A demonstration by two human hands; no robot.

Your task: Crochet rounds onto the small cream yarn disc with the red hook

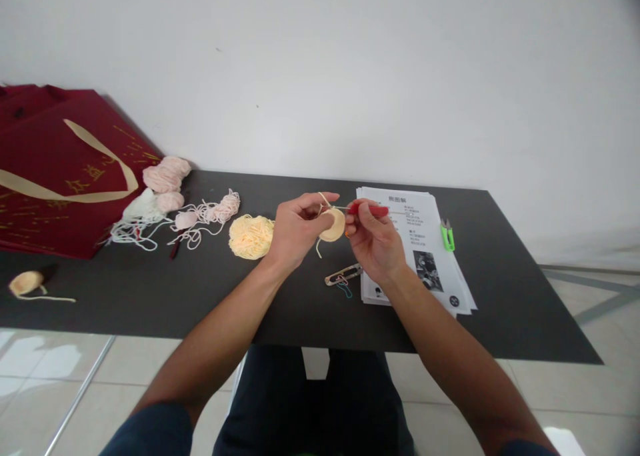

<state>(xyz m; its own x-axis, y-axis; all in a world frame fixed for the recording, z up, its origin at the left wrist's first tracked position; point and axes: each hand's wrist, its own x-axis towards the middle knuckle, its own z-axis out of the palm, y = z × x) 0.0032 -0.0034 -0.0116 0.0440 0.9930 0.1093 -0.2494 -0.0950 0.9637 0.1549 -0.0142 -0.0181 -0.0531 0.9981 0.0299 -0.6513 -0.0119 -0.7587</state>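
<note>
My left hand point(296, 231) is closed in a pinch on a small round cream crochet piece point(334, 226), held above the black table point(150, 289). A strand of cream yarn loops over its forefinger and hangs below the piece. My right hand point(374, 241) is closed on a crochet hook with a red handle point(370, 209), whose metal tip points left into the piece. A loose heap of pale yellow yarn point(251, 236) lies just left of my left hand.
Pink and white yarn bundles point(167, 196) lie at the back left beside a dark red bag point(60, 169). Printed sheets point(425, 243) lie under my right hand, with green snips point(447, 235) beside them. Another small clipper point(343, 275) and a cream crochet piece point(26, 283) rest on the table.
</note>
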